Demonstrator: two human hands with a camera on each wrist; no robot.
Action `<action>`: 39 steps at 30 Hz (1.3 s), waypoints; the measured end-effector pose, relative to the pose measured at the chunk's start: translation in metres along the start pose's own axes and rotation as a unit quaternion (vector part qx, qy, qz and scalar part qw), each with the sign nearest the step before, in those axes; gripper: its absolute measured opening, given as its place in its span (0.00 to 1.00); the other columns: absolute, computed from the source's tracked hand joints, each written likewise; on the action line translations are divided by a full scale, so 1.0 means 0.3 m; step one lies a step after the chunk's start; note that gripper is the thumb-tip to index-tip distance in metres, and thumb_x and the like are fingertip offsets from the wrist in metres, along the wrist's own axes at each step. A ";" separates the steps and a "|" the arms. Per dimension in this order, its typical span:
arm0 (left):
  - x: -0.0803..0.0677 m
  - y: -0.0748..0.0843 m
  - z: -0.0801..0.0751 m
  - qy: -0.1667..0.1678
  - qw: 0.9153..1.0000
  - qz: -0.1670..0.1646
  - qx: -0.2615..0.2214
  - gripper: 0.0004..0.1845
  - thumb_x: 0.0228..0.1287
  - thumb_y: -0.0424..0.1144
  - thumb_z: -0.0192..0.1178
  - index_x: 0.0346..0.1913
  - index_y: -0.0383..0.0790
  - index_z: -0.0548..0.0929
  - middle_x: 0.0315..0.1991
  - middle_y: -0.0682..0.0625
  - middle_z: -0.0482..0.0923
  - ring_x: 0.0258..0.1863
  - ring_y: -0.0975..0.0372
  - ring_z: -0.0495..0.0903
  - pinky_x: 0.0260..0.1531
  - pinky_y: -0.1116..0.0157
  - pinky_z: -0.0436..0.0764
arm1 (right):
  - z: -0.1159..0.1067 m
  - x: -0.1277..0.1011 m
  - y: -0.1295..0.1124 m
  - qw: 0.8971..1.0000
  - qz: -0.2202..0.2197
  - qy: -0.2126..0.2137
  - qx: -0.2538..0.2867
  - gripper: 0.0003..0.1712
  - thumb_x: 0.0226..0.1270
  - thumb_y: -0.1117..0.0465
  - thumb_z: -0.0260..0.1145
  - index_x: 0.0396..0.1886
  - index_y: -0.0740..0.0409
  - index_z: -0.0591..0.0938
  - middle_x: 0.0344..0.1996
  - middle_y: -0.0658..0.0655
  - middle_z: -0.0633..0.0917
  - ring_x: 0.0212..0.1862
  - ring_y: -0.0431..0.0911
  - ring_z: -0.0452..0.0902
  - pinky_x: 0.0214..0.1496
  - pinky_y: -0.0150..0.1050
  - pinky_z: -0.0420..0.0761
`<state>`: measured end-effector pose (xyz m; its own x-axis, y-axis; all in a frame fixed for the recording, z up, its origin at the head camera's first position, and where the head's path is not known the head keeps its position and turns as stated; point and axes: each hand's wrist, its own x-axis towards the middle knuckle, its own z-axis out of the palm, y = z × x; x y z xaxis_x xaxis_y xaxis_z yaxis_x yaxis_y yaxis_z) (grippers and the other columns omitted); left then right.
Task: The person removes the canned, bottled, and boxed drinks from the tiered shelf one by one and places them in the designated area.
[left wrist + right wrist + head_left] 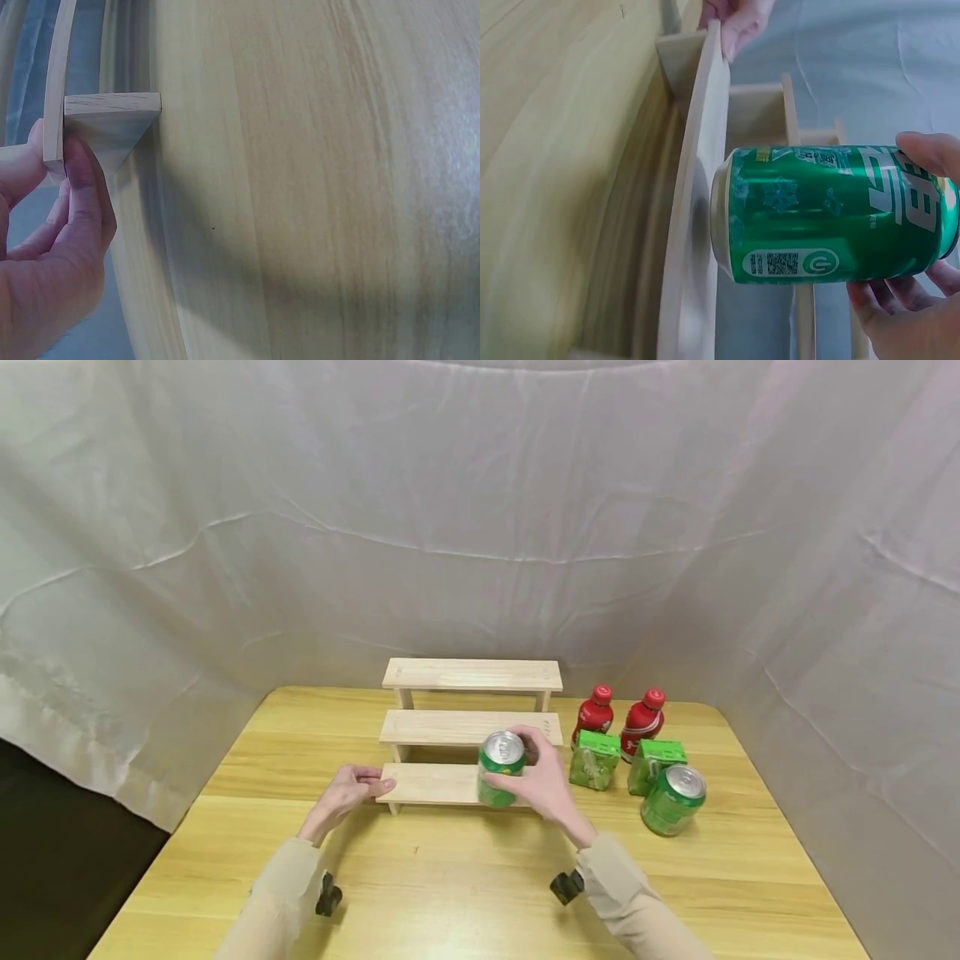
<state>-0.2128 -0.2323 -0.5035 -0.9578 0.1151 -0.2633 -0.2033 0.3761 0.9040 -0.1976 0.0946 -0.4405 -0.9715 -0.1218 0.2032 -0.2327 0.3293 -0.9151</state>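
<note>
My right hand (542, 778) grips a green soda can (501, 781) between thumb and fingers, over the right part of the lowest step of a wooden three-step shelf (431, 783). In the right wrist view the can (817, 214) has its base at the step board (694, 202); whether it bears fully on the board I cannot tell. My left hand (348, 793) pinches the left end of that same step. The left wrist view has the thumb on one face of the board (56, 97) and the fingers of the hand (64, 240) on the other.
Right of the shelf stand two red bottles (594, 715) (642, 723), two green juice boxes (595, 762) (654, 763) and a second green can (672, 802). Grey cloth (480, 527) hangs behind and beside the wooden table (450, 893).
</note>
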 end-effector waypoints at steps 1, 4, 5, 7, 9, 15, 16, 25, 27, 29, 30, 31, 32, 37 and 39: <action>-0.001 0.001 0.000 -0.001 1.000 0.002 0.000 0.28 0.69 0.37 0.63 0.61 0.16 0.71 0.54 0.29 0.79 0.49 0.53 0.82 0.56 0.55 0.83 | -0.018 -0.008 0.007 1.000 0.004 0.010 -0.001 0.39 0.46 0.65 0.83 0.60 0.59 0.76 0.53 0.61 0.85 0.54 0.54 0.81 0.59 0.49 0.80; -0.005 0.003 -0.002 -0.007 1.000 0.010 0.000 0.28 0.70 0.37 0.62 0.61 0.15 0.70 0.54 0.27 0.78 0.49 0.53 0.82 0.57 0.53 0.82 | -0.073 -0.034 0.026 0.999 0.010 0.041 -0.008 0.40 0.46 0.65 0.83 0.61 0.60 0.75 0.54 0.63 0.84 0.56 0.55 0.80 0.62 0.48 0.78; -0.006 0.003 -0.003 -0.011 1.000 0.013 0.001 0.29 0.70 0.37 0.62 0.62 0.15 0.69 0.54 0.27 0.78 0.49 0.53 0.82 0.58 0.52 0.82 | -0.090 -0.043 0.033 0.998 0.012 0.053 -0.011 0.40 0.46 0.65 0.83 0.61 0.61 0.75 0.54 0.63 0.84 0.56 0.54 0.80 0.63 0.46 0.78; -0.008 0.003 -0.004 -0.014 1.000 0.019 0.005 0.29 0.71 0.37 0.62 0.62 0.15 0.69 0.54 0.27 0.79 0.50 0.53 0.83 0.59 0.50 0.82 | -0.125 -0.061 0.048 0.997 0.014 0.072 -0.006 0.41 0.45 0.67 0.83 0.61 0.62 0.75 0.55 0.64 0.84 0.56 0.47 0.80 0.63 0.37 0.78; -0.007 0.001 -0.005 -0.019 1.000 0.022 0.007 0.29 0.71 0.38 0.62 0.63 0.15 0.69 0.54 0.27 0.79 0.50 0.53 0.83 0.59 0.50 0.81 | -0.159 -0.077 0.066 0.996 0.016 0.091 0.001 0.41 0.45 0.68 0.83 0.61 0.63 0.75 0.55 0.64 0.84 0.54 0.39 0.78 0.61 0.27 0.76; 0.001 -0.002 -0.010 -0.018 0.999 0.026 0.000 0.28 0.71 0.37 0.62 0.62 0.16 0.70 0.51 0.30 0.81 0.47 0.57 0.83 0.57 0.54 0.83 | -0.244 -0.117 0.102 0.991 0.044 0.126 0.011 0.41 0.46 0.69 0.82 0.62 0.63 0.75 0.57 0.62 0.81 0.53 0.28 0.73 0.59 0.15 0.69; 0.001 -0.002 -0.011 -0.018 0.999 0.026 -0.001 0.28 0.71 0.37 0.62 0.62 0.15 0.70 0.51 0.30 0.81 0.46 0.58 0.83 0.57 0.54 0.83 | -0.255 -0.123 0.105 0.990 0.053 0.130 0.012 0.41 0.47 0.69 0.82 0.62 0.63 0.74 0.57 0.61 0.81 0.54 0.28 0.72 0.59 0.15 0.69; -0.001 -0.005 -0.006 -0.011 1.000 0.016 0.000 0.27 0.70 0.38 0.63 0.60 0.16 0.71 0.51 0.31 0.80 0.46 0.56 0.82 0.54 0.55 0.84 | -0.319 -0.149 0.140 0.984 0.084 0.158 0.000 0.44 0.50 0.68 0.81 0.67 0.62 0.71 0.63 0.60 0.76 0.57 0.25 0.67 0.62 0.11 0.63; -0.002 -0.004 -0.006 -0.010 1.000 0.014 -0.001 0.27 0.70 0.38 0.63 0.60 0.16 0.71 0.52 0.30 0.80 0.47 0.54 0.82 0.55 0.54 0.83 | -0.325 -0.152 0.148 0.983 0.084 0.163 -0.005 0.45 0.49 0.68 0.81 0.67 0.63 0.70 0.64 0.61 0.76 0.57 0.25 0.66 0.62 0.11 0.63; -0.003 -0.004 -0.004 -0.008 1.000 0.010 -0.002 0.27 0.70 0.38 0.63 0.60 0.16 0.71 0.53 0.29 0.79 0.48 0.53 0.82 0.56 0.53 0.83 | -0.329 -0.154 0.156 0.983 0.083 0.166 -0.005 0.44 0.49 0.69 0.80 0.67 0.64 0.70 0.63 0.62 0.76 0.57 0.25 0.67 0.62 0.10 0.63; -0.003 -0.004 -0.004 -0.008 1.000 0.010 -0.002 0.28 0.70 0.38 0.63 0.60 0.16 0.71 0.53 0.29 0.79 0.48 0.53 0.82 0.57 0.52 0.83 | -0.330 -0.154 0.160 0.982 0.082 0.168 -0.006 0.44 0.49 0.70 0.80 0.67 0.65 0.70 0.63 0.62 0.76 0.57 0.26 0.67 0.62 0.10 0.63; -0.003 -0.004 -0.004 -0.009 1.000 0.011 -0.001 0.28 0.70 0.38 0.63 0.61 0.16 0.71 0.54 0.29 0.79 0.49 0.53 0.82 0.57 0.51 0.82 | -0.331 -0.155 0.162 0.982 0.083 0.168 -0.006 0.44 0.49 0.70 0.80 0.66 0.65 0.71 0.63 0.62 0.76 0.58 0.28 0.67 0.62 0.10 0.63; -0.003 -0.005 -0.005 -0.010 1.000 0.012 -0.001 0.28 0.70 0.38 0.63 0.61 0.16 0.71 0.54 0.28 0.79 0.49 0.53 0.82 0.58 0.51 0.82 | -0.331 -0.155 0.165 0.982 0.085 0.168 -0.006 0.43 0.49 0.71 0.80 0.66 0.65 0.71 0.63 0.62 0.77 0.60 0.30 0.68 0.63 0.11 0.63; -0.002 -0.009 -0.006 -0.017 1.000 0.022 0.003 0.28 0.71 0.38 0.62 0.61 0.16 0.70 0.53 0.29 0.80 0.48 0.54 0.82 0.59 0.50 0.82 | -0.331 -0.161 0.188 0.983 0.099 0.155 -0.019 0.43 0.50 0.70 0.79 0.67 0.65 0.70 0.65 0.66 0.75 0.70 0.51 0.68 0.79 0.37 0.64; -0.002 -0.010 -0.005 -0.018 1.000 0.022 0.003 0.28 0.71 0.38 0.62 0.62 0.16 0.70 0.52 0.29 0.80 0.48 0.54 0.83 0.59 0.50 0.81 | -0.332 -0.163 0.198 0.983 0.100 0.149 -0.021 0.43 0.51 0.70 0.78 0.68 0.66 0.69 0.66 0.69 0.74 0.73 0.58 0.66 0.80 0.51 0.62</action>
<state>-0.2119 -0.2350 -0.5057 -0.9577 0.1656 -0.2353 -0.1593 0.3758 0.9129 -0.1683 0.2134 -0.4701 -0.9663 0.2281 0.1195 -0.0308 0.3583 -0.9331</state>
